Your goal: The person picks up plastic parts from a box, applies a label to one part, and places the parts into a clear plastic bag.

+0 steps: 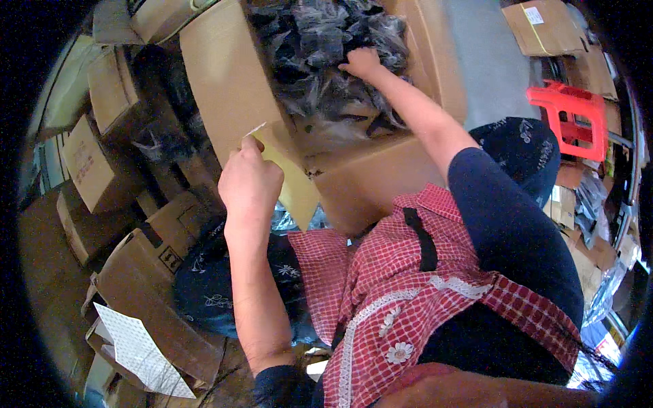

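Note:
A large open cardboard box (231, 75) stands in front of me, filled with dark items in clear plastic wrapping (320, 41). My right hand (364, 63) reaches into it, fingers curled down on one of the plastic-wrapped dark items; the fingertips are partly hidden. At the box's near left corner, my left hand (250, 177) is closed on the upper edge of a yellow sheet (292, 178). The sheet hangs slantwise beside the box wall, its pointed corner toward my lap. What the wrapped items are, I cannot tell.
A red plastic stool (571, 121) stands at the right. Flat cardboard boxes (544, 28) lie behind it. More cartons (95, 163) are stacked along the left. An open carton (153, 299) with a white patterned sheet (139, 350) sits at the lower left, close to my knee.

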A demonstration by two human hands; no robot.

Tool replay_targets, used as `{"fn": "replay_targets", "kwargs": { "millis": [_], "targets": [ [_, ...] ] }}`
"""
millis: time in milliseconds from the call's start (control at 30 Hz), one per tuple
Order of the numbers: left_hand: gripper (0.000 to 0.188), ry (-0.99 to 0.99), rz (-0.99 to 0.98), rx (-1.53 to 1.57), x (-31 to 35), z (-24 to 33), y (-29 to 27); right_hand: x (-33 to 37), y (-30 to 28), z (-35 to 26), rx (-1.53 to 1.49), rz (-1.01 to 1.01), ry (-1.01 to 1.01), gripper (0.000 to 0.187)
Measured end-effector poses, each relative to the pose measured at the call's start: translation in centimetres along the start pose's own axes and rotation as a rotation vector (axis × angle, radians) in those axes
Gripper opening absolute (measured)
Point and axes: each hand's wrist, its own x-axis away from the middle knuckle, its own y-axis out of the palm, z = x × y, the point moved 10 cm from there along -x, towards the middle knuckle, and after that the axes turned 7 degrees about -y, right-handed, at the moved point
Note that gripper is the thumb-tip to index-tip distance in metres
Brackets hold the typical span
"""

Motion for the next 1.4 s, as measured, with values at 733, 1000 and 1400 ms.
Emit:
{"fn": "replay_targets", "kwargs": {
  "millis": [733,1000,1400],
  "targets": [
    [0.031,0.103,0.051,-0.007,1.3,1.4,-1.1,14.5,-1.8,-3.8,-0.230,-0.437,-0.431,0.030],
    [0.030,0.042,0.015,-0.040,1.0,0.6,-0.8,10.3,-4.0,0.2,-0.137,-0.118,-0.195,0.030],
    [0.031,0.105,0.093,0.042,0.4,1.1,-1.4,8.1,-1.1,8.2,0.344,-0.302,-0.047,0.036]
  ]
}}
